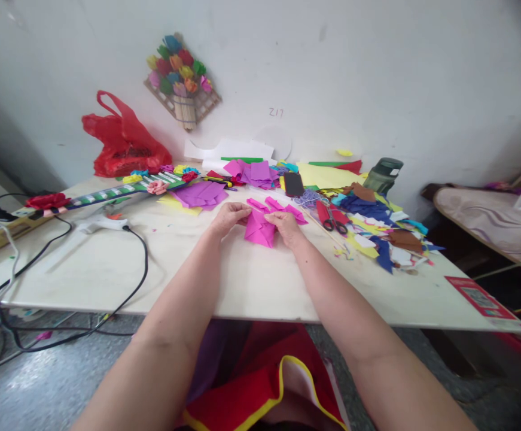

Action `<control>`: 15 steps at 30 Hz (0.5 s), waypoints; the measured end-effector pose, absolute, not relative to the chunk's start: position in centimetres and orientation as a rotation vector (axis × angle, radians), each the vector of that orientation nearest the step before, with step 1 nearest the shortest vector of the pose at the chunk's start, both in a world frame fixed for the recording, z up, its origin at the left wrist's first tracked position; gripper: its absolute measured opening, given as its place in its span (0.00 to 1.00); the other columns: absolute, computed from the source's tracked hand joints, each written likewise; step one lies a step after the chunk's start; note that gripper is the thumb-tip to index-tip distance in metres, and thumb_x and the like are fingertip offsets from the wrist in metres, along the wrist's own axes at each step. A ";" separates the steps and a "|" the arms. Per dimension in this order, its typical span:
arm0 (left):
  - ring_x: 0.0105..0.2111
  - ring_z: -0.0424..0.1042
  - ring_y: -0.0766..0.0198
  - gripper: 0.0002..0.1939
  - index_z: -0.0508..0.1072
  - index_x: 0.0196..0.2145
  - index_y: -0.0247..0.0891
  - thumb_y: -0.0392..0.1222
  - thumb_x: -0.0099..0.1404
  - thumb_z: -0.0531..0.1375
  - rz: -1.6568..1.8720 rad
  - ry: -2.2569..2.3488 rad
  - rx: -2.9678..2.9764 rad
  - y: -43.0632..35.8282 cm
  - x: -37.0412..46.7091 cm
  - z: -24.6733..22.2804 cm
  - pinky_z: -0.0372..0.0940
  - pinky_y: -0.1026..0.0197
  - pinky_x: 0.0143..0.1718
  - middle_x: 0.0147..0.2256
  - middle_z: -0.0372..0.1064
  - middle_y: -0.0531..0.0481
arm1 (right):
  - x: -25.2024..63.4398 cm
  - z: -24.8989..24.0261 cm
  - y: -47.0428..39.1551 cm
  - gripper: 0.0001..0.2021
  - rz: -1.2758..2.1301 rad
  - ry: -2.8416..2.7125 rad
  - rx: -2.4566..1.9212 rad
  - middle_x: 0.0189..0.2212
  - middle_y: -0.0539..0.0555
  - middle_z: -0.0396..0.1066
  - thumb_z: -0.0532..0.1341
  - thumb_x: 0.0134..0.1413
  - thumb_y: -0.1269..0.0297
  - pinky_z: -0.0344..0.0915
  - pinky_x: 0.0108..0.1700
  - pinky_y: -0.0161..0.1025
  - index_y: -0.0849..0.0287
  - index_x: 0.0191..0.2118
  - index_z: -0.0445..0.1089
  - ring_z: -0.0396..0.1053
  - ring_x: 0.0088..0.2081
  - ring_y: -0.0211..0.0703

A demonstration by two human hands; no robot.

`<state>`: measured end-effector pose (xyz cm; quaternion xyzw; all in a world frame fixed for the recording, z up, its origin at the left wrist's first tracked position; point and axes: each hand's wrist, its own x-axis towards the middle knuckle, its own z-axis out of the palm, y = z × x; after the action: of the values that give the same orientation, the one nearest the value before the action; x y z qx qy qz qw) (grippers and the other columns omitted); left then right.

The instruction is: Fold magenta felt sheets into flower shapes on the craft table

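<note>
A bright pink piece of folded paper (259, 230) is held up over the white table (260, 284), near its middle. My left hand (232, 218) is closed on its upper left side, thumb towards the paper. On the other side my right hand (283, 226) pinches the paper between thumb and fingers. More pink strips (296, 213) show just behind and beside my right hand. Purple paper sheets (201, 194) lie behind my left hand. Black-handled scissors (334, 222) rest to the right of my right hand.
A glue gun (103, 225) with a black cable lies at left, near a red bag (123, 140). Paper scraps (377, 230), a phone (293, 184) and a green bottle (382, 175) are at the back and right. A thin stick (323, 227) lies beside the scissors.
</note>
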<state>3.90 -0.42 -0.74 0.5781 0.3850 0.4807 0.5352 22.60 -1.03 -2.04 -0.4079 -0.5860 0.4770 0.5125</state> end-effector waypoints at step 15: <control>0.19 0.66 0.68 0.16 0.71 0.25 0.31 0.50 0.51 0.63 1.042 0.961 1.178 -0.7 4.2 0.1 0.62 0.64 0.24 0.20 0.68 0.48 | 22.7 -2.3 -0.7 0.14 1.118 -1.406 -0.993 0.17 0.49 0.60 0.67 0.35 0.55 0.55 0.30 0.38 0.59 0.18 0.65 0.55 0.23 0.37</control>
<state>4.25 -0.74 0.06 0.5092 0.4153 0.4501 0.6047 22.66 -0.72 -2.33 -0.4139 -0.5860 0.4659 0.5180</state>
